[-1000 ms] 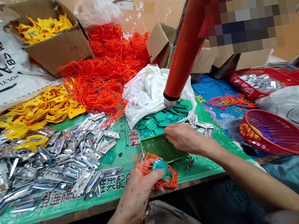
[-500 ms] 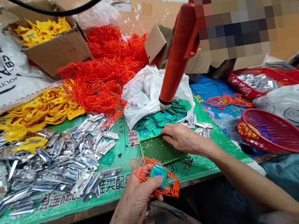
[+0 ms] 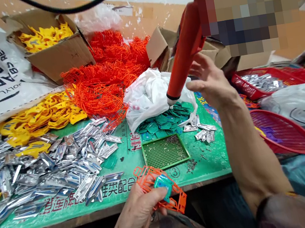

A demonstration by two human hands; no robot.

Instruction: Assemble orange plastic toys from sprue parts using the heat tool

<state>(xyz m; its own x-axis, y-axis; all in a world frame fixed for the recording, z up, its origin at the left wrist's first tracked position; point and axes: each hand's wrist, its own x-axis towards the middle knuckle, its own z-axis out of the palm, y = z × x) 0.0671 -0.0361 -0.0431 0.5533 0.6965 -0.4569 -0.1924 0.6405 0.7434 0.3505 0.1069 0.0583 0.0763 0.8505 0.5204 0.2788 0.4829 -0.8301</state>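
Observation:
My left hand [image 3: 145,200] is closed on an orange plastic frame [image 3: 180,202], with a teal plastic plate [image 3: 164,186] lying on it under my thumb. My right hand [image 3: 207,76] is raised just right of a hanging red power screwdriver [image 3: 182,53]. Its thumb and fingers are spread, and some fingertips pass behind the tool's body. The screwdriver points down and left, its tip above a pile of teal plates [image 3: 162,122] at the mouth of a white bag [image 3: 149,91]. A green perforated tray [image 3: 159,157] holding small dark screws [image 3: 175,141] rests on the table between my hands.
Silver metal pieces [image 3: 71,169] and yellow plastic parts [image 3: 48,113] cover the left side. Behind them are an orange heap of frames [image 3: 100,79] and a cardboard box [image 3: 58,53]. Red baskets [image 3: 286,135] stand at the right; a black cable [image 3: 80,9] hangs overhead.
My right hand has left the green tray and risen to the right side of the screwdriver, its fingers opening. Dark screws now show in the tray's right corner. My left hand keeps its hold.

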